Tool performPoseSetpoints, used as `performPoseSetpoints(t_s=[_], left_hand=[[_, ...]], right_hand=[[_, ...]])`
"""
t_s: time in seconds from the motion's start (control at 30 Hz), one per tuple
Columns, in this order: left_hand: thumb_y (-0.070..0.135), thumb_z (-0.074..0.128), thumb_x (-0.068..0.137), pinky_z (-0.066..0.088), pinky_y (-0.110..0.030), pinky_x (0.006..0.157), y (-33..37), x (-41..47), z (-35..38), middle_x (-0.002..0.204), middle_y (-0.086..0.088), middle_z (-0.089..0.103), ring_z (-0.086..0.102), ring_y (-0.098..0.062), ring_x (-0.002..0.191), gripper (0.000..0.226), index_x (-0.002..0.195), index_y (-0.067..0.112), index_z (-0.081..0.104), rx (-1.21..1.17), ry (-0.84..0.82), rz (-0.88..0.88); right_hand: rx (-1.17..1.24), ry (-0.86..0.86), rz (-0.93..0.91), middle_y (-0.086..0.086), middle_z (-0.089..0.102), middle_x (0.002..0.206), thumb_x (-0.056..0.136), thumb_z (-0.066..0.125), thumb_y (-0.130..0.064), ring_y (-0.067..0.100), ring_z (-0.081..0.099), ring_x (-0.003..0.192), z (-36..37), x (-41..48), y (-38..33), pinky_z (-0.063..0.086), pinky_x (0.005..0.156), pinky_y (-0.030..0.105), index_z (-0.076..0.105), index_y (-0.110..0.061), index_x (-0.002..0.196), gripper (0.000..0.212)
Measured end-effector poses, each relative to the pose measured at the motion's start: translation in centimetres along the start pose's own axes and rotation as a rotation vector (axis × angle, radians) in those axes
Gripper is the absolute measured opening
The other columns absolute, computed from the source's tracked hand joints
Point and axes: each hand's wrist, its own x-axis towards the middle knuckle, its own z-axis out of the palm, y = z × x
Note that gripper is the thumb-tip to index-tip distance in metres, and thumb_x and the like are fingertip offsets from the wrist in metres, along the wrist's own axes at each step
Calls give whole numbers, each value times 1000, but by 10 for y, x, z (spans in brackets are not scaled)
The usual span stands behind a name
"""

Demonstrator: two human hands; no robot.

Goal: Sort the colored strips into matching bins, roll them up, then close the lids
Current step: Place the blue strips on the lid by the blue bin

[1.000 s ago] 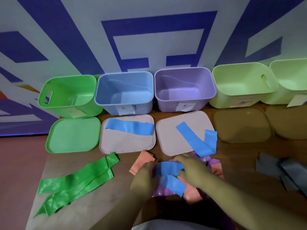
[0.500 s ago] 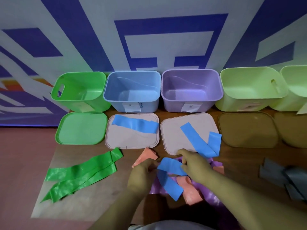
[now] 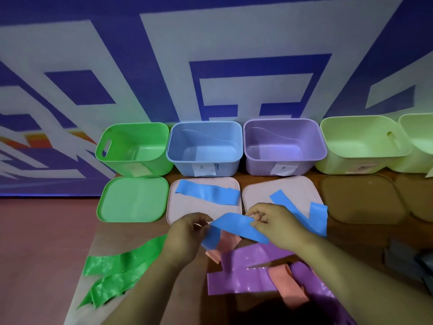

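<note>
Both hands pinch a raised blue strip, fingers curled.

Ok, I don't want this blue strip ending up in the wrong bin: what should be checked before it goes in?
1. Grip on the held blue strip: ok; left hand and right hand both pinch it.
2. Lid off the blue bin: ok; it stands open.
3. Room in the blue bin: ok; nothing in it.
4. Strip rolled up: not ok; it hangs flat.
5. Strip free of the pink strips below: cannot tell.
6. All other blue strips gathered: not ok; they lie on the pink lids.
</note>
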Motion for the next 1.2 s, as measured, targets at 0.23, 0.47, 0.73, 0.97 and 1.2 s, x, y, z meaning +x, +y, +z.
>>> performPoseSetpoints(t_s=[0.23, 0.47, 0.73, 0.97, 1.2], left_hand=[[2, 68, 85, 51, -21, 76, -11, 50, -57, 90, 11, 74, 69, -5, 80, 36, 84, 38, 68, 8, 94, 107], [4, 69, 84, 43, -8, 69, -9, 103, -74, 93, 10, 69, 61, 0, 75, 28, 91, 31, 69, 107, 70, 146], [19, 75, 82, 43, -8, 69, -16, 86, -12, 90, 10, 66, 60, 0, 74, 25, 88, 40, 63, 111, -101, 51], [20, 73, 82, 45, -14, 68, 14, 65, 61, 89, 10, 64, 59, -3, 74, 20, 94, 34, 64, 92, -242, 95], [29, 71, 83, 41, -6, 74, 50, 83, 129, 110, 8, 59, 58, -2, 83, 36, 118, 32, 63, 180, -318, 128]], right_hand=[[62, 61, -32, -8, 64, 86, 85, 68, -15, 8, 61, 72, 16, 53, -40, 49, 70, 19, 65, -45, 89, 30], [-37, 105, 34, -11, 64, 93, 85, 66, -19, 10, 61, 82, 19, 105, -48, 53, 79, 28, 65, -36, 100, 23], [-182, 98, 196, -5, 63, 112, 81, 70, -20, 17, 62, 106, -1, 64, 8, 48, 92, 29, 67, -24, 111, 30], [-256, 121, 290, -3, 63, 115, 82, 70, -24, 18, 60, 107, -41, 10, 78, 47, 91, 30, 66, -22, 114, 33], [-378, 278, 293, -6, 66, 106, 64, 64, -37, 23, 62, 100, -71, -18, 133, 52, 88, 40, 68, -28, 99, 37]])
